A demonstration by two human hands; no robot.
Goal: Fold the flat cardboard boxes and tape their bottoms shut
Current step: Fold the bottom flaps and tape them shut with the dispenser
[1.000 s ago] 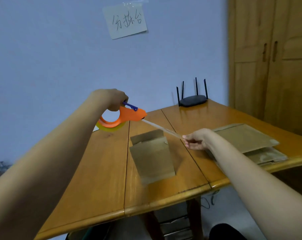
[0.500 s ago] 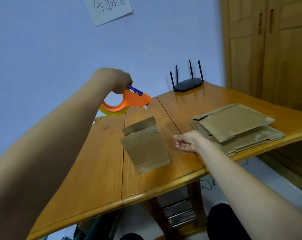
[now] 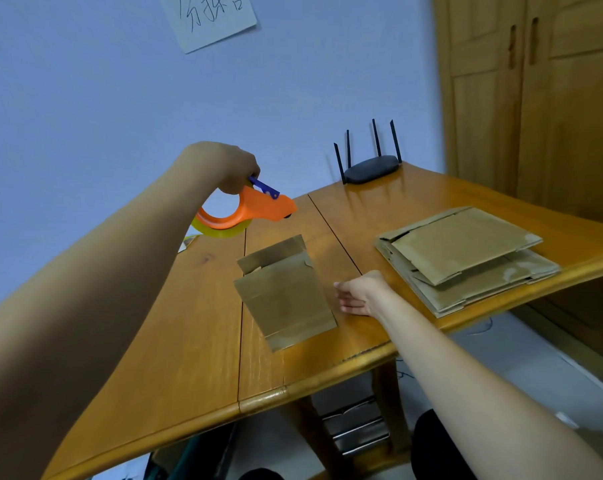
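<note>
Left hand (image 3: 229, 168) gripping tape dispenser (image 3: 250, 211), right hand (image 3: 357, 292) loosely open at box's (image 3: 286, 294) three o'clock; loose tape may self-stick.

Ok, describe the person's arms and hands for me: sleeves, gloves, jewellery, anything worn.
Both forearms are bare as far as the frame shows; no sleeve edge comes into view. The left hand and right hand wear no gloves. No watch, bracelet or band shows at either wrist, and no ring is visible on the fingers that can be seen. No markings appear on either arm.
</note>
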